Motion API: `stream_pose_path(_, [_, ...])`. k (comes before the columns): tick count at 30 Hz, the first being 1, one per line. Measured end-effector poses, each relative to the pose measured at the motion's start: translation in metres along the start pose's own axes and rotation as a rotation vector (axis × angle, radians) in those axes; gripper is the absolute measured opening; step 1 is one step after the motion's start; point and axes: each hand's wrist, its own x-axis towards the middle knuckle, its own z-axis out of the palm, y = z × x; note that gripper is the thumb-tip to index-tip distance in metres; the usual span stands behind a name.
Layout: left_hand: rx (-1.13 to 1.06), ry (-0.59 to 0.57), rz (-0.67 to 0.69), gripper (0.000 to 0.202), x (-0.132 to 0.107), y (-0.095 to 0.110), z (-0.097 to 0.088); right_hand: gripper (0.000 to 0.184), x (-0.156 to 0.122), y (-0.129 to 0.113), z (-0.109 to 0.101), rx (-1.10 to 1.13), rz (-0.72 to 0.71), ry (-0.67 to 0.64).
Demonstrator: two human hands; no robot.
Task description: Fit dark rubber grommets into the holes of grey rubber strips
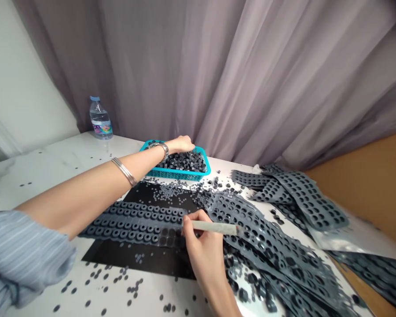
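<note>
Stretched far forward, my left hand [182, 143] is curled closed over the blue plastic basket [207, 164], which holds many small black rubber pieces [185, 162]. Its fingertips are hidden, so whatever they hold does not show. My right hand [205, 242] grips a pen-like tool with a pale handle [218, 227]; its working tip is hidden by the fingers. That hand is at the right end of a dark grey rubber sheet with rows of ringed pieces [128, 222], which lies on a black mat [119, 255]. A few positions at the sheet's end look flat and dark.
Punched rubber sheets [257, 229] are heaped on the right, with more sheets [303, 193] behind them. Small black discs [130, 289] are scattered over the white table [62, 169]. A water bottle [100, 119] stands at the back left, before a grey curtain [158, 66].
</note>
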Motion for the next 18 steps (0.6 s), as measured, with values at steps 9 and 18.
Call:
stream_pose_path(9, [0.178,0.163,0.151,0.029,-0.073,-0.032,-0.020,0.030,0.006,0.011,-0.010,0.045,0.063,0.015])
stream_pose_path(18, [0.066,0.183,0.076,0.030,-0.163,-0.046,-0.020,0.029,0.016,0.012,0.003,0.225,0.142,-0.071])
